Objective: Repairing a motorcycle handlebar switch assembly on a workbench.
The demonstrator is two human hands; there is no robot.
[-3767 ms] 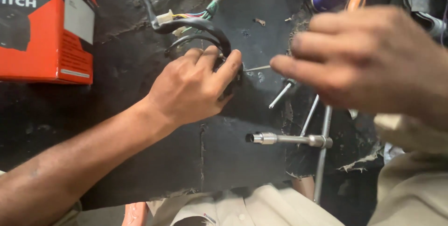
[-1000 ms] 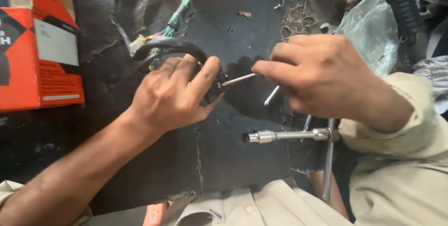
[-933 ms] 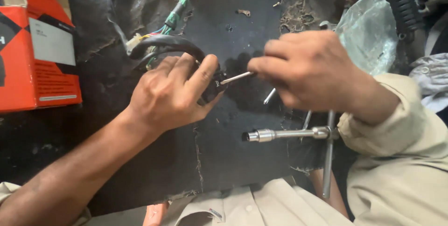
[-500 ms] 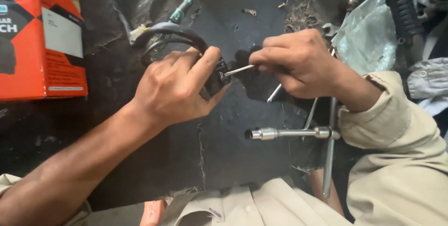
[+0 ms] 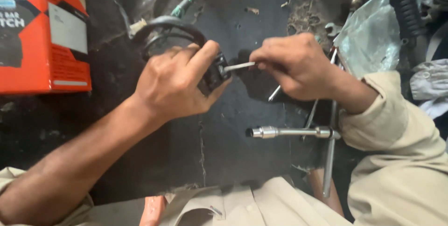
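The thin rod (image 5: pixel 239 66) looks like pale, shiny metal. The switch part (image 5: pixel 215 73) looks like dark, matt plastic. Its cable (image 5: pixel 168 23) has a smooth black rubbery skin. The T-shaped wrench (image 5: pixel 298 132) is bright, glossy metal. The box (image 5: pixel 44 44) on the left is smooth orange cardboard. The table (image 5: pixel 233 118) is black, rough and cracked. The sleeve (image 5: pixel 396 128) is soft, pale cloth.

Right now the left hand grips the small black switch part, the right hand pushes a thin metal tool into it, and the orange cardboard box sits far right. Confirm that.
Wrong: the head view shows the orange cardboard box far left. The rest stands.
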